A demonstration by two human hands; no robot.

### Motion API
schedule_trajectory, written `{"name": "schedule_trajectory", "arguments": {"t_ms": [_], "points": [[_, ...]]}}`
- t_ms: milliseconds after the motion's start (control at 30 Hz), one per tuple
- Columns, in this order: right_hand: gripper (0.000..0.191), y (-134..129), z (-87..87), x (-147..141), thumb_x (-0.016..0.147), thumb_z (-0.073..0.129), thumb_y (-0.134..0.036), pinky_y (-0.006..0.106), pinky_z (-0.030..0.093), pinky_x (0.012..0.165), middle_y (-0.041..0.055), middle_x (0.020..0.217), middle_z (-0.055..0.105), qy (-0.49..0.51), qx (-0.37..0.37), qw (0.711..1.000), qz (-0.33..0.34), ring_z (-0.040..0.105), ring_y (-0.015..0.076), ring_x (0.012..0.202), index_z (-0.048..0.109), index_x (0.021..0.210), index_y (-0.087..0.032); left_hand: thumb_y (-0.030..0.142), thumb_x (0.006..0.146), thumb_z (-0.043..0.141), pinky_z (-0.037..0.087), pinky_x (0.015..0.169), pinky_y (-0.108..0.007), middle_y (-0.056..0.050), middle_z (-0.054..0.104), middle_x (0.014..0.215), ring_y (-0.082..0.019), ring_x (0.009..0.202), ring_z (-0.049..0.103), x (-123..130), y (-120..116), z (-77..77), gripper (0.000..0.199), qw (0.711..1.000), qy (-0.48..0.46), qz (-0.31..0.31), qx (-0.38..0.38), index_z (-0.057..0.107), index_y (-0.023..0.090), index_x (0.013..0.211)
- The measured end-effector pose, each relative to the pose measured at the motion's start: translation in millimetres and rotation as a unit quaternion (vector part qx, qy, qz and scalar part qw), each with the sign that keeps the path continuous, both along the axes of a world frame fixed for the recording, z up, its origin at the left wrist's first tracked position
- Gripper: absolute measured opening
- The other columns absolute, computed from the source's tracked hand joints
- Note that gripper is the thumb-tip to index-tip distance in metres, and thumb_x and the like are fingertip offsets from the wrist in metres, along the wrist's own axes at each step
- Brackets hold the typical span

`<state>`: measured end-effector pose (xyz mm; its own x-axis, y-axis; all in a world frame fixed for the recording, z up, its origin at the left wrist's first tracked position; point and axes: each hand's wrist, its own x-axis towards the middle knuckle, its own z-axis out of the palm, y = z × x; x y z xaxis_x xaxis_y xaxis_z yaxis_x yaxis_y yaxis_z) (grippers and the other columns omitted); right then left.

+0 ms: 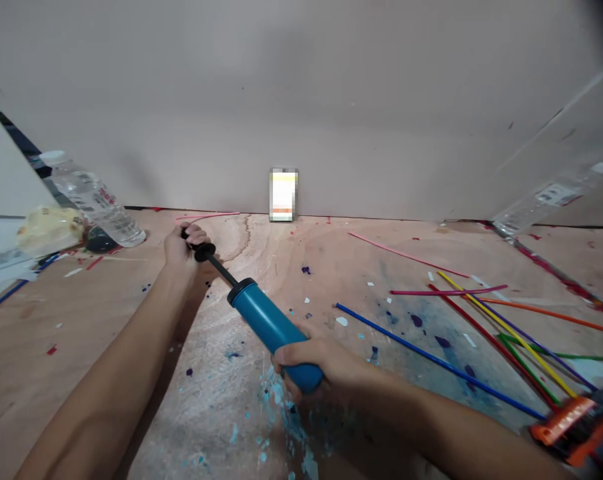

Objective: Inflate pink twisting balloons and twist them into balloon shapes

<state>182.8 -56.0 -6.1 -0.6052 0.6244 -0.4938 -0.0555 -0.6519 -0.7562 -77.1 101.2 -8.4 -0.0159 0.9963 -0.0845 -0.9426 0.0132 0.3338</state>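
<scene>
A blue hand pump (269,317) with a black collar slants across the middle of the view above the tabletop. My left hand (184,247) is wrapped round its black handle at the upper left. The dark plunger rod (221,270) is drawn partly out of the barrel. Lower and to the right, my right hand (311,360) grips the rounded end of the barrel, thumb on top. The pump's tip is not visible.
A phone (283,195) leans against the grey wall. Water bottles (94,200) lean at left and right. Several thin coloured long balloons (441,363) lie on the right, by an orange-and-black object (574,427). Paint flecks and scraps dot the wooden tabletop (106,400).
</scene>
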Motion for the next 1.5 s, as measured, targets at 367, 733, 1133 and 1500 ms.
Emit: {"name": "schedule_trajectory", "arguments": {"t_ms": [367,733,1133,1500], "points": [[0.04,18,-1.3,18,0.068,0.069,-0.029,0.015,0.023,0.027,-0.003,0.074,0.059,0.018,0.009,1.0,0.015,0.05,0.0072,0.038,0.047,0.1,-0.02,0.024,0.096,0.033,0.036,0.043,-0.016,0.007,0.039,0.05,-0.004,0.037,0.04,8,0,-18.6,0.027,1.0,-0.025,0.003,0.015,0.04,0.018,0.07],[0.047,6,8.0,13,0.067,0.07,-0.032,0.015,0.025,0.028,-0.0041,0.074,0.058,0.014,0.001,0.999,0.031,0.051,0.0075,0.038,0.045,0.105,-0.022,0.022,0.096,0.034,0.032,0.04,-0.013,0.007,0.037,0.05,-0.002,0.038,0.035,3,-5,-11.9,0.03,0.999,0.006,0.018,0.034,0.04,0.017,0.067],[0.044,7,10.8,20,0.068,0.067,-0.028,0.014,0.023,0.026,-0.0015,0.075,0.059,0.038,-0.007,0.999,0.035,0.052,0.0086,0.038,0.044,0.105,-0.02,0.024,0.097,0.034,0.03,0.036,-0.014,0.007,0.037,0.05,-0.002,0.036,0.034,8,-14,2.5,0.029,0.999,-0.02,0.044,0.024,0.038,0.018,0.069],[0.041,11,4.4,28,0.067,0.066,-0.029,0.014,0.023,0.024,-0.0006,0.075,0.059,0.034,-0.03,0.999,0.017,0.052,0.009,0.037,0.044,0.1,-0.02,0.02,0.095,0.032,0.029,0.036,-0.013,0.008,0.037,0.051,-0.002,0.034,0.034,35,-15,-21.5,0.024,0.995,-0.072,0.059,-0.03,0.036,0.019,0.071]]}}
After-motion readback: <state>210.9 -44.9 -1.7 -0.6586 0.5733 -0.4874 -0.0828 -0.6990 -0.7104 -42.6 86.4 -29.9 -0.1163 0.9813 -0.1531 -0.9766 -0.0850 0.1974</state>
